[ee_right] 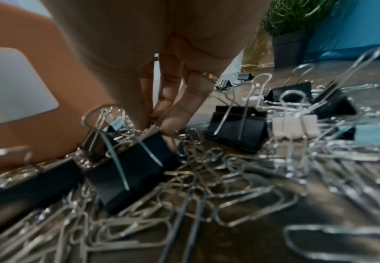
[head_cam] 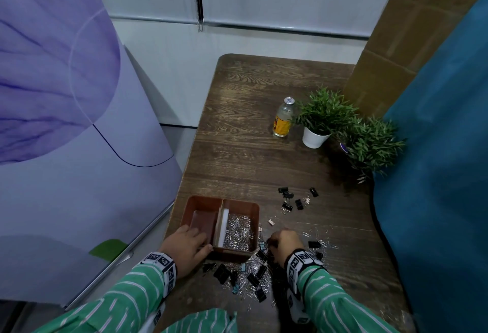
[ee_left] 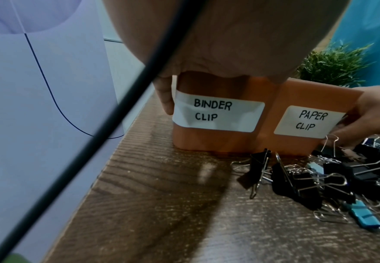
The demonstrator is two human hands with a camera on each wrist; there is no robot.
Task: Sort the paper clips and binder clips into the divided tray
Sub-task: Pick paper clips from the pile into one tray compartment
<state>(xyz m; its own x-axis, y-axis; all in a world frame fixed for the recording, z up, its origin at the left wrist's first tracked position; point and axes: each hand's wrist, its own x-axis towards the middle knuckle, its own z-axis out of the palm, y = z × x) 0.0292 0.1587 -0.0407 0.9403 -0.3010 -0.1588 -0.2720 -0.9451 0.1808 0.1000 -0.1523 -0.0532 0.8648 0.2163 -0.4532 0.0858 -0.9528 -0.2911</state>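
Observation:
The brown divided tray (head_cam: 239,203) stands near the table's front left. Its side labelled BINDER CLIP (ee_left: 218,113) is empty; the PAPER CLIP side (ee_left: 308,122) holds a heap of silver paper clips (head_cam: 237,232). My left hand (head_cam: 203,241) grips the tray's near left corner, its thumb (ee_left: 164,99) against the outer wall. My right hand (head_cam: 272,241) reaches down into the mixed pile (head_cam: 250,272) beside the tray, and its fingertips (ee_right: 168,122) pinch paper clips next to a black binder clip (ee_right: 137,169).
More black binder clips (head_cam: 290,199) lie further back and loose paper clips (head_cam: 319,237) to the right. A bottle (head_cam: 283,118) and two potted plants (head_cam: 317,121) stand at the back. Blue fabric (head_cam: 435,174) borders the right, a lilac appliance (head_cam: 66,121) the left.

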